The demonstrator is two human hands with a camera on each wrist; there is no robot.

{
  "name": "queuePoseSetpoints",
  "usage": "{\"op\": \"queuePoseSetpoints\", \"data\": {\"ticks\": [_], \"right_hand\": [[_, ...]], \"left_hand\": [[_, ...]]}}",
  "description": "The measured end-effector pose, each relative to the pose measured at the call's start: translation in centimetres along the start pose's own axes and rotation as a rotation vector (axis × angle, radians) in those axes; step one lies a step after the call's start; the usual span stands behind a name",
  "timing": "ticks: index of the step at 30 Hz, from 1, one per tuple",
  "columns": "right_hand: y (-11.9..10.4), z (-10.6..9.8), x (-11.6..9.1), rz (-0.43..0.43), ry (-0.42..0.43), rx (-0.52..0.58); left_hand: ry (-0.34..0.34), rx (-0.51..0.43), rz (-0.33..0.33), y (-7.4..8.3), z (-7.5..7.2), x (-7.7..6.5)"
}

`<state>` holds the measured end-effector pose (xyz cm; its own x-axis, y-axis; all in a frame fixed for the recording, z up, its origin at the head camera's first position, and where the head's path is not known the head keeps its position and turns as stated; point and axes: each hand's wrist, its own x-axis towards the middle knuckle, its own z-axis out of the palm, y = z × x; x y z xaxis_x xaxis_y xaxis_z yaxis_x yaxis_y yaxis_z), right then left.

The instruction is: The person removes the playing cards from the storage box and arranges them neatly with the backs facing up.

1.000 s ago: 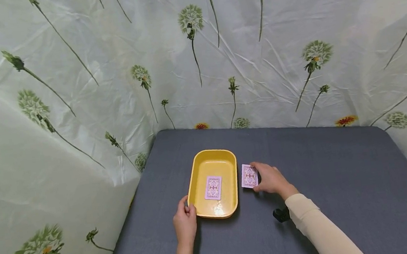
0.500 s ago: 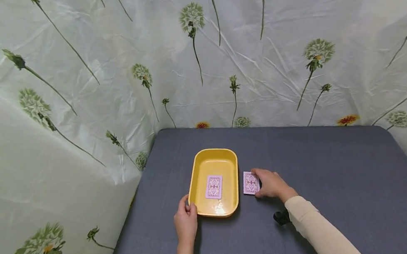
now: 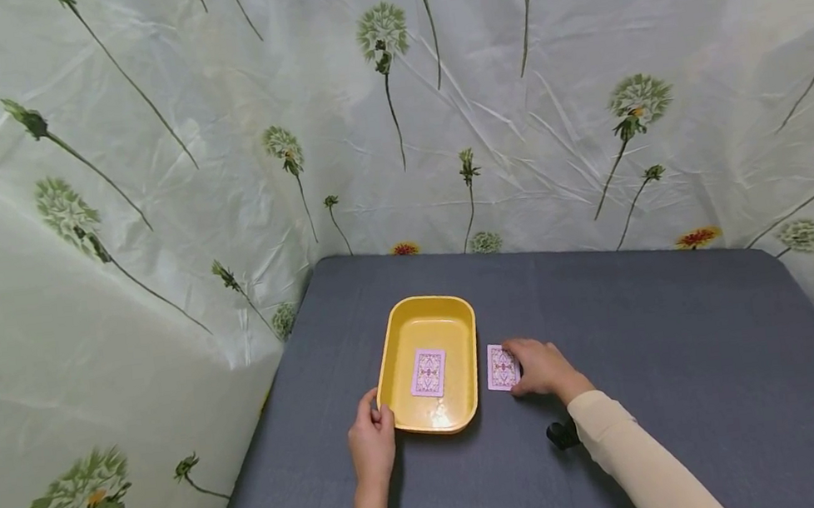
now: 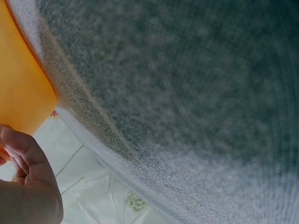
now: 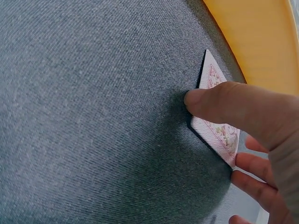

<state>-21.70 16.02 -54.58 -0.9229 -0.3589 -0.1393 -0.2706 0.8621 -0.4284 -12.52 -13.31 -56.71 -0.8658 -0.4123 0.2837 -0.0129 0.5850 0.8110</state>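
Note:
A yellow tray (image 3: 470, 381) sits on the grey cloth-covered surface. My left hand (image 3: 372, 444) pinches its near left corner, the thumb at the rim; the left wrist view shows the thumb (image 4: 25, 149) against the tray's wall. Inside the tray a playing card (image 3: 428, 373) lies patterned back up. Just right of the tray, my right hand (image 3: 543, 368) holds another playing card (image 3: 500, 367), pink and white, back up. Seen from the right wrist, the thumb (image 5: 210, 103) is on its near edge and the fingertips touch its far side. The card is low over the cloth or on it.
A black object (image 3: 563, 435) shows beneath the right wrist. The grey surface (image 3: 651, 343) stretches right and behind the tray, up to a pale curtain (image 3: 516, 149) printed with dandelions.
My right hand has brought its card slightly nearer to me and lower, alongside the tray, and then almost stopped. The left hand and the tray stay in place.

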Motion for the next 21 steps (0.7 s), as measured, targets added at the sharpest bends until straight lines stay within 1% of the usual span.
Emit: {"op": "queuePoseSetpoints", "data": {"ticks": [2,4,7,10,12,14,17,21], "right_hand": [[-0.2,0.0,0.0,-0.005,-0.003,-0.020],[-0.5,-0.1,0.1,-0.003,0.012,-0.040],[-1.5,-0.5,0.3,-0.025,0.086,-0.052],[-3.2,-1.2,0.8,-0.069,0.178,-0.030],[-4.4,-1.5,1.3,-0.096,0.212,-0.020],[-5.7,-1.7,1.7,-0.110,0.216,-0.006],[-7.2,-1.6,2.3,-0.119,0.190,0.006],[-8.4,-0.9,2.8,-0.145,0.160,-0.004]], "left_hand": [[0.002,0.000,0.002,0.0,0.0,0.0],[0.005,0.000,0.009,0.0,-0.1,0.0],[0.013,-0.003,0.021,0.1,-0.1,0.0],[0.013,-0.002,0.028,0.2,-0.2,0.0],[0.010,-0.004,0.029,0.2,-0.2,0.0],[0.007,-0.005,0.029,0.2,-0.2,0.0],[0.007,-0.007,0.026,0.2,-0.2,0.0],[0.007,-0.004,0.019,0.1,-0.1,0.0]]}}
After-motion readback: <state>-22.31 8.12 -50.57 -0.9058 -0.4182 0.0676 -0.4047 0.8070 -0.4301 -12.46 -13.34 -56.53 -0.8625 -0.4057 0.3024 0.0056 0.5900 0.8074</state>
